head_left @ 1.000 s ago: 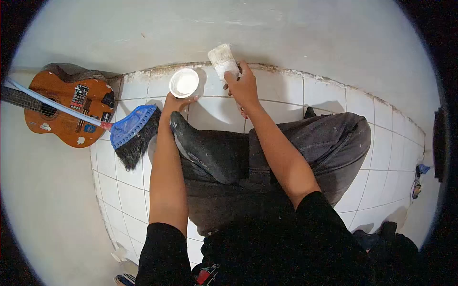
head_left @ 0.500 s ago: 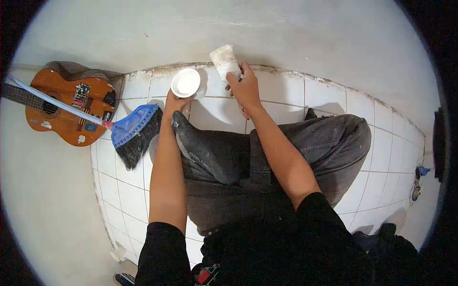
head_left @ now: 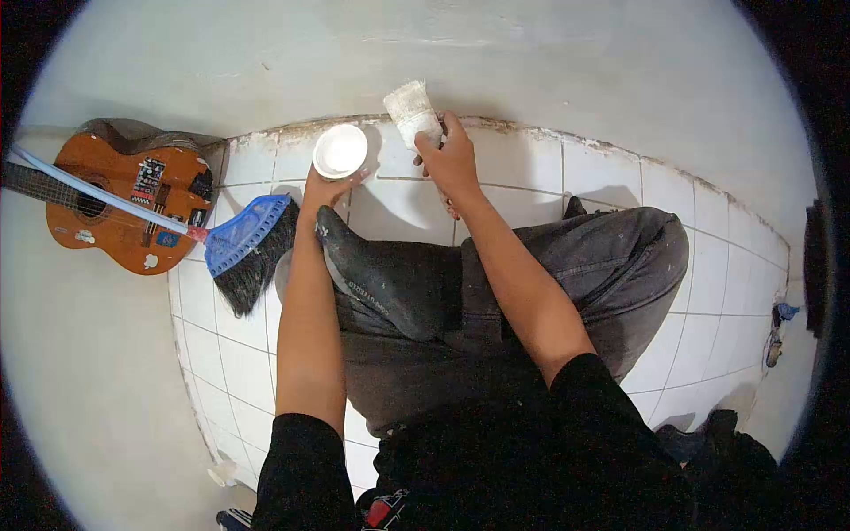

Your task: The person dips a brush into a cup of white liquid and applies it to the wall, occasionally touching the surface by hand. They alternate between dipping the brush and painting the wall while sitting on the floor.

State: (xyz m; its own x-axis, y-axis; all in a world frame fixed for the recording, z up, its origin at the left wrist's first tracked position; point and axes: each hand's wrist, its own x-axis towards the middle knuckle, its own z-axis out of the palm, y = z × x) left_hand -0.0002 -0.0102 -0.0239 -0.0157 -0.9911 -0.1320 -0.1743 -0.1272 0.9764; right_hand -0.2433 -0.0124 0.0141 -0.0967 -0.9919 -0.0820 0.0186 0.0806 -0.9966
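My left hand (head_left: pixel 329 188) is wrapped round the lower part of a small white cup (head_left: pixel 341 151), whose open top faces me and shows white inside. To its right, my right hand (head_left: pixel 450 159) grips a wide paintbrush (head_left: pixel 412 111) coated in white paint. The bristles point up toward the grey wall (head_left: pixel 531 62), overlapping it in this view, while the handle is mostly covered by my fingers. A gap of about a hand's width parts the brush from the cup. Below them lies my dark-socked foot (head_left: pixel 390 274), crossed in front of me.
An acoustic guitar (head_left: pixel 128 203) with stickers leans at the left wall. Before it is a blue broom (head_left: pixel 252 234) with black bristles. White tiles (head_left: pixel 239 372) cover the floor up to a stained wall edge. Dark items (head_left: pixel 708 438) lie at lower right.
The brush and my right hand have shifted slightly left. The cup has moved a little left and tilts somewhat differently. Both hands keep their hold.
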